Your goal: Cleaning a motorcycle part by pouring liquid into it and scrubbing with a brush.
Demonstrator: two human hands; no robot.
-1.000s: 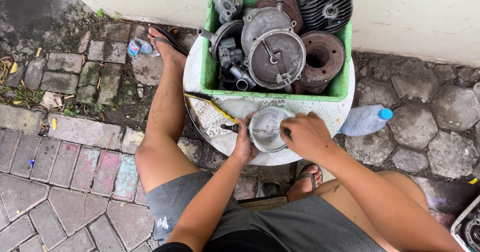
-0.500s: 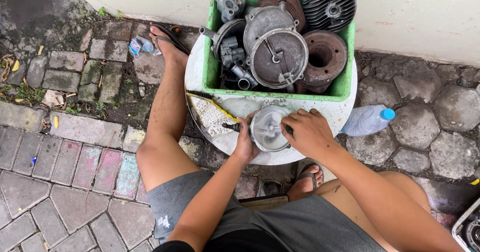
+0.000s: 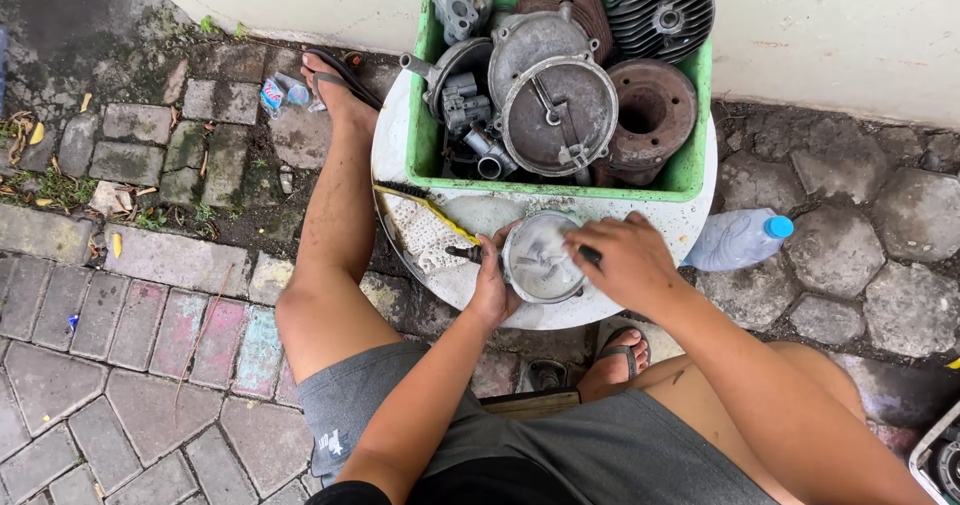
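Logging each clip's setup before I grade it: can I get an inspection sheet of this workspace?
Surface: round white basin on paved ground, wet and grimy inside.
Job's things: round grey metal part, held over the basin; a dark tool pressed on it, mostly hidden by the hand.
Clutter: green crate full of rusty and grey engine parts; yellow-handled brush lying in the basin; plastic bottle with blue cap lying beside the basin.
Grippers: left hand steadies the part's edge; right hand grips the tool.
Cables: nothing seen.
Surroundings: paving stones, pale wall, scattered litter.
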